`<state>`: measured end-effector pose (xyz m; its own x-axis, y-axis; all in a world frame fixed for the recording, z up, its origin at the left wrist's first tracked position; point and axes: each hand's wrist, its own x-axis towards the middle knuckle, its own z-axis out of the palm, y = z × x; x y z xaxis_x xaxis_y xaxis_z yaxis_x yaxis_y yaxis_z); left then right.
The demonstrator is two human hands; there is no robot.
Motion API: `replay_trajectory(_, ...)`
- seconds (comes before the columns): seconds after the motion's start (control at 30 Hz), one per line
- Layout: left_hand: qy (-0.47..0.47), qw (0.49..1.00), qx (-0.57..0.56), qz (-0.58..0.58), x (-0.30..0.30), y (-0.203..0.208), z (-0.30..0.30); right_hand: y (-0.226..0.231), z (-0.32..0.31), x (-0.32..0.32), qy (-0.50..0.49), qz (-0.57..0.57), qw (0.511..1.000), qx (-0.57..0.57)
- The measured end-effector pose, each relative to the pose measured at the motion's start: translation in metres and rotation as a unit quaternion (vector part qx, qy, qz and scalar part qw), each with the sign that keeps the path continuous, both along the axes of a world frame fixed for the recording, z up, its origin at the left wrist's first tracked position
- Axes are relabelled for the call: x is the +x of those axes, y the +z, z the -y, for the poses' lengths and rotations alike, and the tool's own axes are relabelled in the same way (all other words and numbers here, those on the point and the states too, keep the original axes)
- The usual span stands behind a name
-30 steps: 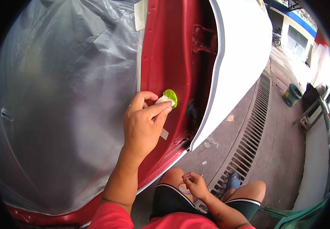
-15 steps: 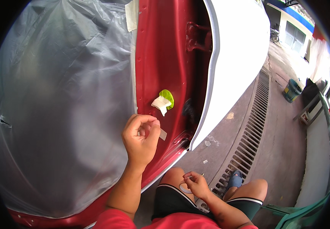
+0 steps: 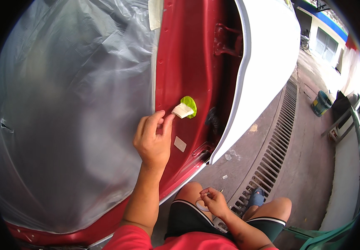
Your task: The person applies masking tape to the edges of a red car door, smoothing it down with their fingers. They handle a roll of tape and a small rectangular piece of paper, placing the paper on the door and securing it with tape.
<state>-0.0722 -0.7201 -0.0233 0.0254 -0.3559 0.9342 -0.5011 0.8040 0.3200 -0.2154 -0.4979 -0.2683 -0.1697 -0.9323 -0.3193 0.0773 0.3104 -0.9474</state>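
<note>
A red painted car door frame (image 3: pixel 184 62) runs down the middle of the view. Stuck to it is a round bright green film patch (image 3: pixel 190 104), partly covered by a whitish piece of masking tape (image 3: pixel 183 110). My left hand (image 3: pixel 153 139) is closed in a pinch at the left edge of that tape, thumb and forefinger at its corner. Below it, a small beige tape square (image 3: pixel 180 143) lies flat on the red metal. Over my thigh, my right hand (image 3: pixel 214 201) is closed on a pale, thin tape roll (image 3: pixel 202 205).
Clear plastic sheeting (image 3: pixel 80 125) covers the left side, edged with tape. A white door panel (image 3: pixel 263 62) stands open at the right. Beyond it are a floor drain grate (image 3: pixel 278 143), a dark bucket (image 3: pixel 321 103) and a green metal frame (image 3: pixel 330 233).
My left hand has shifted up to the whitish tape and uncovered the tape square. The whitish tape's loose end now points toward my fingers. My right hand stays put.
</note>
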Motion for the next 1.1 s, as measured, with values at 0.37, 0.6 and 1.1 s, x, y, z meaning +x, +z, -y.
replay_trajectory(0.37,-0.063,0.982,-0.115,0.135,0.008,0.023,0.016,-0.003,-0.002,-0.001,0.006,-0.005,1.000,-0.004)
replay_trajectory(0.6,-0.035,0.994,-0.057,0.082,0.004,0.008,0.006,-0.002,-0.003,-0.001,-0.002,0.020,1.000,-0.009)
replay_trajectory(1.1,-0.279,0.861,0.282,-0.319,-0.042,-0.010,-0.034,-0.004,-0.003,0.004,0.024,-0.042,0.999,0.001)
